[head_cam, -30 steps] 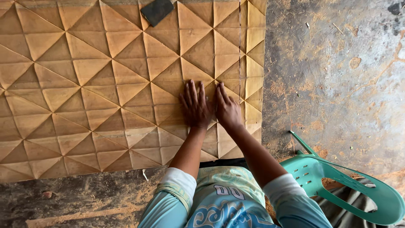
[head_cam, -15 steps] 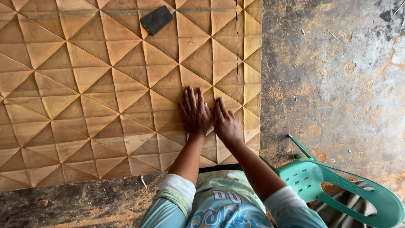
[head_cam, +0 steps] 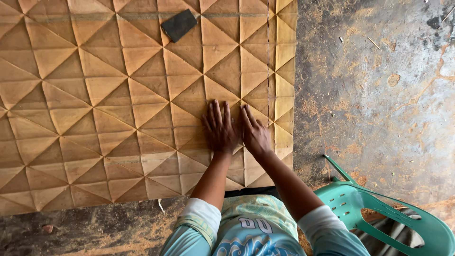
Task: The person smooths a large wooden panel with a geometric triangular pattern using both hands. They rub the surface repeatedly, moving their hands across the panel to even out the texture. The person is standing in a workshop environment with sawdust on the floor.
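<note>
Fingers of the left hand (head_cam: 221, 128) and right hand (head_cam: 256, 132) lie flat and slightly spread, gripping nothing, side by side on the carved wooden panel (head_cam: 118, 104) resting on the dusty floor (head_cam: 374, 95). Keep palms flat and pressure even across the ridges. A dark sanding block (head_cam: 178, 25) sits farther up the panel, a green chair (head_cam: 379, 213) at right

panel (head_cam: 118, 95): carved matt wood | chair (head_cam: 379, 208): glossy green plastic

Tan wooden panel (head_cam: 95, 95) of triangular facets; black block (head_cam: 178, 24); green chair (head_cam: 379, 213).
</note>
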